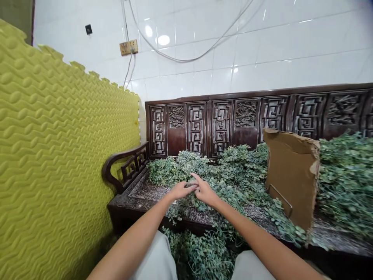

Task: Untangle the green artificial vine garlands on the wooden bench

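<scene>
My left hand point(182, 190) and my right hand point(205, 192) meet in front of me, their fingertips close together just above a heap of grey-green artificial foliage point(186, 165). I cannot tell whether they pinch a sprig between them. The foliage lies along the seat of a dark carved wooden bench point(221, 128), whose stone-inlaid seat point(148, 190) shows beneath my hands. More sprigs spill over the seat's front edge to the floor between my pale-trousered knees point(198, 256).
A torn cardboard sheet point(291, 175) with a thin metal wire point(279, 200) stands upright on the bench, with foliage on both sides. A yellow-green foam mat point(58, 128) covers the left wall. Behind the bench are white tiles, a wall socket board point(129, 47) and cables.
</scene>
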The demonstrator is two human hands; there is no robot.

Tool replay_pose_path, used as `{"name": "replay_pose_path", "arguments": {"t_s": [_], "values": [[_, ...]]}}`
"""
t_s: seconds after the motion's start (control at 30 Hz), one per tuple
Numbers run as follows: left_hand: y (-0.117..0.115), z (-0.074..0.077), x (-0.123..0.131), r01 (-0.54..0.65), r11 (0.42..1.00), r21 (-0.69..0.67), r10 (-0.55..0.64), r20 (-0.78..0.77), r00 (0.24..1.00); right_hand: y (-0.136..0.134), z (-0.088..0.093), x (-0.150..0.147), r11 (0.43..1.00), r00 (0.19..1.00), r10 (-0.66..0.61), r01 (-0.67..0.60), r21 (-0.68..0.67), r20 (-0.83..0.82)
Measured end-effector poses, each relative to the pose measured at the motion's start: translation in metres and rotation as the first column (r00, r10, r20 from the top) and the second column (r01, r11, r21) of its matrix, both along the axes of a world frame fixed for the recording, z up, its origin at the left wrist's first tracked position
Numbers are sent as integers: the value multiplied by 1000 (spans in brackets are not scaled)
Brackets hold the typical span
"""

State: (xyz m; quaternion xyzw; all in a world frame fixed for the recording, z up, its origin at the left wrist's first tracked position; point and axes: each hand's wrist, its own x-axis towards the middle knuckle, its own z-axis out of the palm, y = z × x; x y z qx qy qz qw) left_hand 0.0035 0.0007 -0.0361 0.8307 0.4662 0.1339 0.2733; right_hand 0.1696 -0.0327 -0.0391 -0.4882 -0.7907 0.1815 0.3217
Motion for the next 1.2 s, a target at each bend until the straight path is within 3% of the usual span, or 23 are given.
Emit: {"name": "replay_pose_path", "arguments": {"t_s": [0.2,0.4,0.67,0.8,0.87,0.9,1.0,1.03,1.07,1.13,1.2], "values": [[-1,2,5,-51,997,61,55,-63,996,-5,1,6,1000,993,22,-22,-4,117],[-13,15,12,33,996,82,-27,-72,997,-7,9,33,1000,939,-17,20,-5,343],[-22,29,22,98,995,35,-94,-87,992,-12,12,19,995,776,-67,102,-20,627],[-35,37,15,220,972,-77,-227,-89,970,-13,6,6,991,680,-32,115,-64,732],[-49,43,16,341,921,-189,-359,-71,931,-10,4,7,988,647,-18,128,-85,762],[-57,46,18,437,856,-277,-463,-33,886,-7,3,10,986,637,-17,137,-91,771],[-79,50,31,704,553,-446,-713,185,677,3,-1,24,980,629,-37,175,-94,776],[-83,50,35,732,528,-431,-728,213,651,6,-3,28,978,633,-47,186,-93,773],[-85,48,39,729,550,-407,-729,192,657,10,-6,32,976,638,-55,196,-93,768],[-81,42,43,643,683,-347,-675,34,737,16,-13,35,973,648,-67,210,-93,759],[-70,34,39,549,772,-321,-606,-112,787,21,-20,35,971,656,-74,220,-96,751]]}}
